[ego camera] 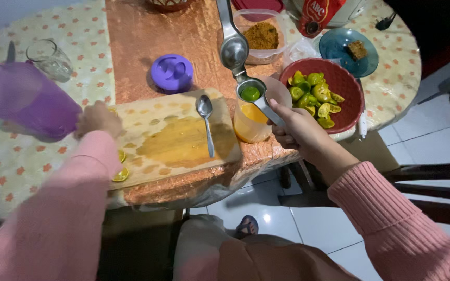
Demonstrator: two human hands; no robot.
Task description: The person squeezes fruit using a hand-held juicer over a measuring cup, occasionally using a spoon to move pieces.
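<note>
A hinged metal citrus squeezer (240, 62) stands open above a plastic cup of orange juice (251, 122), a green lime half (250, 93) seated in its round bowl. The right hand (298, 130) is clenched around the lower handle. The left hand (98, 118) rests blurred on the far edge of a wet, mottled wooden cutting board (175, 140); whether it grips anything cannot be told. A steel spoon (205, 122) lies on the board. Squeezed lime halves fill a red bowl (347, 86). A purple lid (171, 72) sits behind.

The left hand (98, 118) is blurred; the squeezer's upper handle (225, 15) runs off-frame.
</note>
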